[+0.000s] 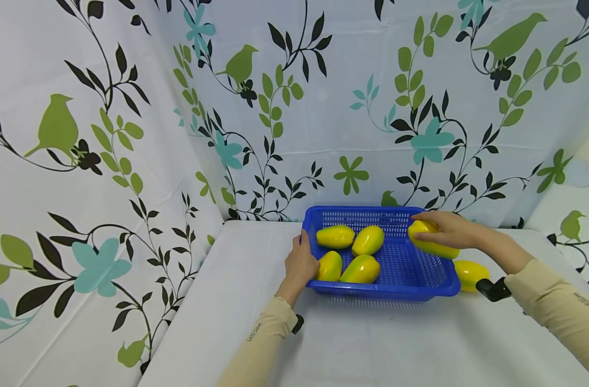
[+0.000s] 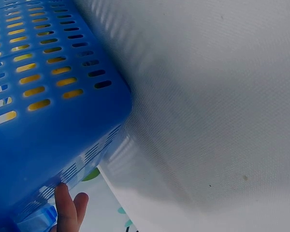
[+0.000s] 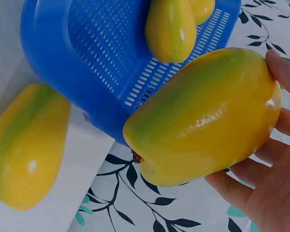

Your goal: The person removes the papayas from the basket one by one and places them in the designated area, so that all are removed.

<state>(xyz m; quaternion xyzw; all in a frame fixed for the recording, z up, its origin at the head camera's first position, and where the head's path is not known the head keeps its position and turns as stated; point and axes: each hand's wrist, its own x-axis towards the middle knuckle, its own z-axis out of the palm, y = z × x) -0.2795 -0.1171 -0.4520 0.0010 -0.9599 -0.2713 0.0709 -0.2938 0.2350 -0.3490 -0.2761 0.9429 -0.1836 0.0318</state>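
A blue plastic basket (image 1: pixel 396 258) with slotted walls stands on the table, and several yellow papayas with green streaks lie in its left half, among them one papaya (image 1: pixel 361 269) at the front. My left hand (image 1: pixel 300 262) grips the basket's left end; in the left wrist view its fingers (image 2: pixel 67 208) show against the outer wall. Over the basket's right side, my right hand (image 1: pixel 451 230) holds another papaya (image 3: pixel 203 118), thumb and fingers spread around it. Outside the basket, just to the right, one more papaya (image 1: pixel 470 275) lies on the table, below my right hand.
The white-covered table (image 1: pixel 217 322) extends to the left and in front of the basket. Behind it hangs a patterned curtain (image 1: pixel 318 123) with leaves and birds, close to the basket's back rim. More such cloth hangs at the left and right sides.
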